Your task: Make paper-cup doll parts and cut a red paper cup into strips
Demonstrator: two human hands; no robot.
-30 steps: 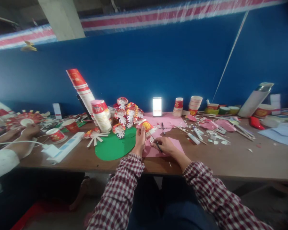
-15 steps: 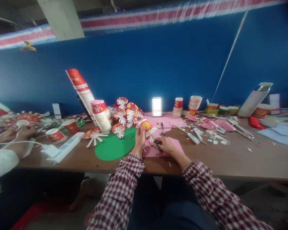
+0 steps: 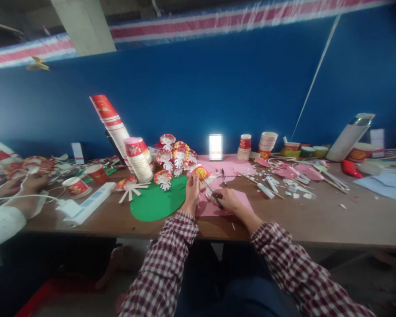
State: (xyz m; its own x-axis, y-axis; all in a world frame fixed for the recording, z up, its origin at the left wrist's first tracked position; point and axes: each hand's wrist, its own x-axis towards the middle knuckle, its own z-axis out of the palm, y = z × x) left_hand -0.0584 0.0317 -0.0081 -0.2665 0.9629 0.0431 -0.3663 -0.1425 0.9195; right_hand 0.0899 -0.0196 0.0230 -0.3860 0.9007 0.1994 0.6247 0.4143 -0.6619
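My left hand (image 3: 192, 193) is closed on a cut red-and-white paper cup (image 3: 202, 172) with a yellow round emblem, held above the pink paper (image 3: 240, 200). My right hand (image 3: 227, 200) grips a pair of dark-handled scissors (image 3: 219, 202), their thin blade pointing up toward the cup's lower edge. Whether the blade touches the cup is too small to tell. A black pen-like tool (image 3: 223, 177) lies just beyond my right hand. Left of my hands is a green oval sheet (image 3: 158, 204), with several paper-cup figures (image 3: 163, 179) at its back edge.
Stacked paper cups (image 3: 139, 160) lean at the back left, near a white power strip (image 3: 90, 204). White scraps (image 3: 295, 196), sticks and a glue tube (image 3: 265, 190) litter the right side. A co-worker's hands (image 3: 36, 182) work at the far left. A lit phone screen (image 3: 215, 147) stands behind.
My hands, the cup and the scissors stay almost where they were. At the far left, the co-worker's hands and the round white piece in them have shifted slightly.
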